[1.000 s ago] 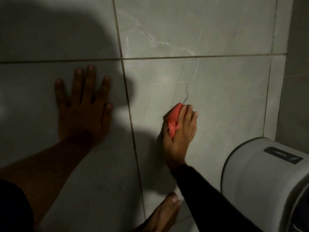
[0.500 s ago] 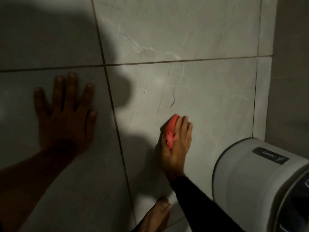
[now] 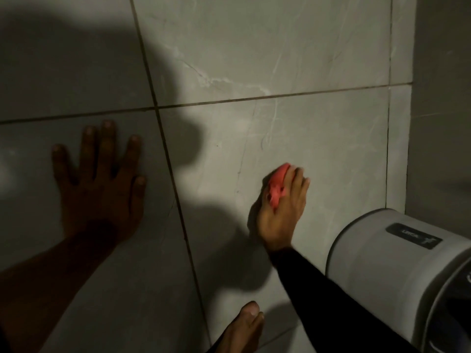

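Note:
My right hand [image 3: 284, 217], in a black sleeve, holds a bunched red cloth [image 3: 277, 187] against the grey tiled wall [image 3: 331, 154]; its fingers lie over the cloth and its thumb is hidden. The cloth sits just below and to the right of a thin dark mark [image 3: 263, 143] on the tile. My left hand [image 3: 102, 192] presses flat on the shadowed tile to the left, fingers spread and straight, with nothing in it.
A grey hand dryer [image 3: 382, 266] juts from the wall at the lower right, close beside my right forearm. A bare foot [image 3: 242, 329] shows at the bottom edge. Dark grout lines [image 3: 254, 98] cross the wall, and a corner runs down the right side.
My right hand has slid the red cloth to the right across the tile, dipping down and then up a little. My left hand stays flat on the wall.

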`<control>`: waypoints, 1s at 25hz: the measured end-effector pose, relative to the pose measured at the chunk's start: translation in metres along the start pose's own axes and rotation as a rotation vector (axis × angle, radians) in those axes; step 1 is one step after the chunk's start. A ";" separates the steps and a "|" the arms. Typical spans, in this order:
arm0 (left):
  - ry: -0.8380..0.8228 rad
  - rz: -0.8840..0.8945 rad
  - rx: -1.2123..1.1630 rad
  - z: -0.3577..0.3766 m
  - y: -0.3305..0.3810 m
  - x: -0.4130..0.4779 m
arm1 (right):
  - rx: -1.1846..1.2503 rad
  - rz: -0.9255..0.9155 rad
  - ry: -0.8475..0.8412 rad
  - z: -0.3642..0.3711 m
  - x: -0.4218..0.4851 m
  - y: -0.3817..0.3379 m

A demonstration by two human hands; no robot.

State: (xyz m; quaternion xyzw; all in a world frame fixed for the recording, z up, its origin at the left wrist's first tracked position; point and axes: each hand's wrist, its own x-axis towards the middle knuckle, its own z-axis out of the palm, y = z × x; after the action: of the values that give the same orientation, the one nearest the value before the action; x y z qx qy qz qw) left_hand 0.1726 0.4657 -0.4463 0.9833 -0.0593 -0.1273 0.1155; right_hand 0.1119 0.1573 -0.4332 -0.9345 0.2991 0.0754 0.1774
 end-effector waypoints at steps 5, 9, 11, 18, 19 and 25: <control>-0.008 0.003 0.020 0.001 -0.002 0.000 | -0.047 -0.234 -0.109 0.011 -0.010 -0.035; -0.009 -0.005 0.037 0.002 -0.002 0.001 | -0.031 -0.063 -0.003 -0.008 0.015 0.008; -0.002 0.002 0.040 0.003 -0.003 0.002 | -0.031 -0.048 0.068 -0.001 0.066 -0.029; 0.006 0.016 0.051 0.003 -0.004 0.001 | -0.140 -0.311 -0.090 -0.001 0.019 -0.009; 0.013 0.014 0.052 0.003 -0.005 0.001 | -0.117 -0.230 -0.027 0.000 0.044 -0.019; 0.027 0.025 0.046 0.003 -0.006 0.002 | -0.191 -0.615 -0.195 0.031 0.011 -0.112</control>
State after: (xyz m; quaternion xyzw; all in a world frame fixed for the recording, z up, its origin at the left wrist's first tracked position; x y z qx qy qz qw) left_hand 0.1743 0.4702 -0.4506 0.9865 -0.0728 -0.1113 0.0950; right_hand 0.1852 0.2485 -0.4327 -0.9818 -0.0235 0.1351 0.1311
